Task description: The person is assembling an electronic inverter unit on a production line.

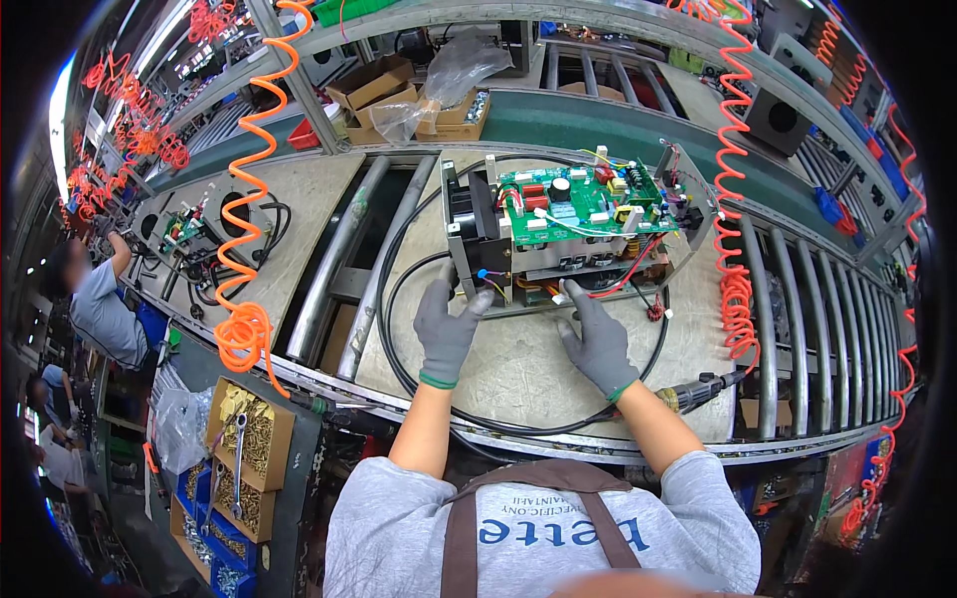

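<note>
Grey knit-gloved left hand, boxy metal chassis

The left hand's fingers in a grey glove cover part of the lower front of the open metal chassis with the green circuit board; what they touch there is too small to tell. The black looped cable passes out of sight behind both forearms. The co-worker at the far left is blurred and cut off by the dark rim.

Electronics assembly line: roller conveyor at 3 o'clock, orange coiled air hoses overhead, screw bins at 8 o'clock, co-worker at 9 o'clock.
</note>
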{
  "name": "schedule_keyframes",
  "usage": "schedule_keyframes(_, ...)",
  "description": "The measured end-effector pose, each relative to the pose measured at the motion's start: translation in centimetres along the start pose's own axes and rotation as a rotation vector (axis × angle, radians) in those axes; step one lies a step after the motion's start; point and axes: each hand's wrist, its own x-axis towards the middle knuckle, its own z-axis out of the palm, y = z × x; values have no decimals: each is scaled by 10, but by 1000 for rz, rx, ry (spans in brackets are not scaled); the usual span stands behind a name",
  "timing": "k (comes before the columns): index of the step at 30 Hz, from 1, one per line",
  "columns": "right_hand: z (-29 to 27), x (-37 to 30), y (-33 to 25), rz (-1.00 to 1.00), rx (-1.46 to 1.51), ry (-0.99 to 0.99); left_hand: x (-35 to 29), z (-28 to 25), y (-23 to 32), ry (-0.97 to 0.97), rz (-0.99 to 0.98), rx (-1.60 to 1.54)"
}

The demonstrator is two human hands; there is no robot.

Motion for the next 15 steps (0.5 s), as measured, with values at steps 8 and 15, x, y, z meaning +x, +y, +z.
schedule_keyframes(8,23,4,-6,282,358,-117,9,4,-14,-57,24,190)
schedule_keyframes(15,44,23,6,293,418,60,15,16,-13,124,-173,-83)
